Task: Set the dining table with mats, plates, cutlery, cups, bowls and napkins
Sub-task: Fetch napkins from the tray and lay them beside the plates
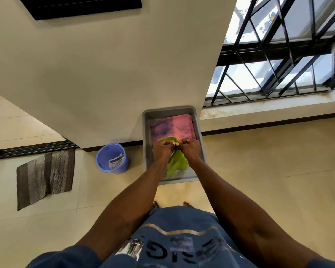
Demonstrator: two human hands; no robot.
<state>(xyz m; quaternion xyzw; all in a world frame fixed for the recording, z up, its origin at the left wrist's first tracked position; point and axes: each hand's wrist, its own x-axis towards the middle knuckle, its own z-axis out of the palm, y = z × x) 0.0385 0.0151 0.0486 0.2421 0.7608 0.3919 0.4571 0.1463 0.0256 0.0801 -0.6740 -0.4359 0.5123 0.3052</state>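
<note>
A grey plastic bin (199, 136) stands on the floor against the wall below me. Inside it lies a folded pink and purple cloth (172, 126). Above the bin, my left hand (162, 150) and my right hand (190, 148) sit knuckle to knuckle. Both pinch the top edge of a green napkin (178, 161), which hangs down between them over the bin's near half. The fingertips of both hands are curled round the green fabric.
A blue bucket (112, 157) with a paper label inside stands left of the bin. A striped brown floor mat (45, 176) lies further left by a doorway. A barred window (278, 55) and its sill run along the right wall. Beige floor tiles surround the bin.
</note>
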